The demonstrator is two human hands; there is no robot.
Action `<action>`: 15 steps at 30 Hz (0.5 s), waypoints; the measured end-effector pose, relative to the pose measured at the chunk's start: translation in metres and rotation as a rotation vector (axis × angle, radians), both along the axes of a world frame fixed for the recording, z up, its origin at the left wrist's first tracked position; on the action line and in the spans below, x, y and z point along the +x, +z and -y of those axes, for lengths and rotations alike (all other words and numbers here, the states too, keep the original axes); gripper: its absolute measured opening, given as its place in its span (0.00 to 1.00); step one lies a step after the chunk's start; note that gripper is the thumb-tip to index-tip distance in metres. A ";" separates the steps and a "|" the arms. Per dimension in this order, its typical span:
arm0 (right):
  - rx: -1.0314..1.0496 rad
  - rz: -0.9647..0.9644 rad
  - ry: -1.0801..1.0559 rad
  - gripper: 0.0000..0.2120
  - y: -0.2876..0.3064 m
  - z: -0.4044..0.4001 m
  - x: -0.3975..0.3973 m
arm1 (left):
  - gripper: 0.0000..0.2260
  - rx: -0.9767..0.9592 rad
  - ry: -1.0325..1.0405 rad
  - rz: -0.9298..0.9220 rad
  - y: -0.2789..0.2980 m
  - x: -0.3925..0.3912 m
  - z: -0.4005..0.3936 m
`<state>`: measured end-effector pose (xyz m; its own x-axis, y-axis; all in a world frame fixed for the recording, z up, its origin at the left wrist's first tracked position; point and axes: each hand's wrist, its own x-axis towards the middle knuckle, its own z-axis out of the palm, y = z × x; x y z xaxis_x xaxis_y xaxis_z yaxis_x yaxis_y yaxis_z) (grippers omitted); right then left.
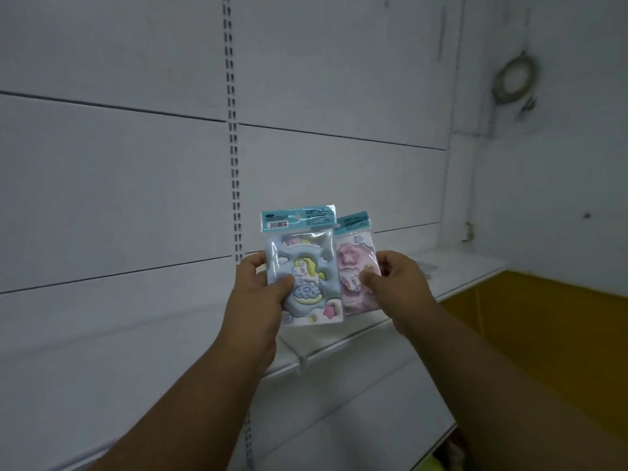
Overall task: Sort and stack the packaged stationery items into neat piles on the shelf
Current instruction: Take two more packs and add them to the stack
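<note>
Packets look light, thin and glossy, likely slippery: left hand (263, 287) pinches the blue packet (302, 270) mid-frame, right hand (394, 283) the pink packet (353, 266); side edges suit gripping.

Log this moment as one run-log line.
left hand: holds blue pack | right hand: holds pink pack | packs: above shelf, unplaced

White slatted wall panels (119, 164) rise behind a white shelf (339, 348), split by a slotted upright (232, 147) (dimly lit); a coiled cable (513, 81) hangs right, above a yellow surface (543, 328).
</note>
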<state>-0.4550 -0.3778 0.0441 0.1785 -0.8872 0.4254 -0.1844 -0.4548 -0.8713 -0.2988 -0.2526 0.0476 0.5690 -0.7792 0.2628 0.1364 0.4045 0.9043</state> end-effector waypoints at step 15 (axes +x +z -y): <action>-0.039 -0.050 -0.093 0.05 -0.004 0.217 -0.156 | 0.15 0.048 0.020 0.029 -0.002 -0.132 0.221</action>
